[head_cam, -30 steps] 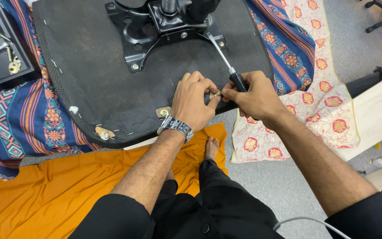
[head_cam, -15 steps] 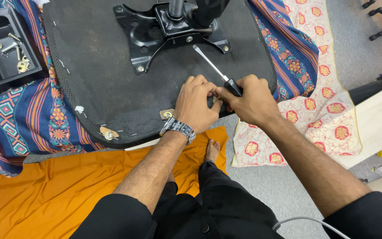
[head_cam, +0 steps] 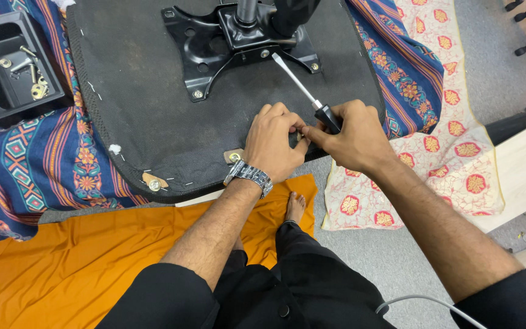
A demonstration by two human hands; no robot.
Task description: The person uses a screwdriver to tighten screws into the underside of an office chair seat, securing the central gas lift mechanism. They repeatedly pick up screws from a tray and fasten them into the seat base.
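The seat has slid lower in view since a second ago, and the screwdriver [head_cam: 312, 97] now tips up steeper, its shaft angling away toward the black metal bracket [head_cam: 226, 42] at the top of the upturned chair seat [head_cam: 141, 91]. Right hand [head_cam: 351, 137] has its grip wrapped tight around the black handle, tip end pointing up and left, clear of the fabric. Left hand [head_cam: 272, 143] sits right against it, fingers curled in, pinching at something small between the two hands near the seat's near edge; what it has hold of I cannot tell, the fingers cover it. A steel wristwatch [head_cam: 249, 176] rides on that left wrist, just over a tan tab with a bolt [head_cam: 234, 156] on the seat rim. A second tan tab [head_cam: 153, 181] sits further left along the same rim, with white staples dotted up the edge.

Over at far left, a black rectangular tray [head_cam: 1, 91] holds loose screws and brass-coloured bits [head_cam: 35, 90], lying on a blue patterned cloth [head_cam: 38, 158] with striped bands and diamonds. An orange cloth [head_cam: 62, 262] spreads on the floor under the person's knees, one bare foot [head_cam: 295, 207] poking out on it. To the right lies a cream cloth with red flower medallions [head_cam: 458, 158], and a pale board's edge [head_cam: 518, 176] beyond it
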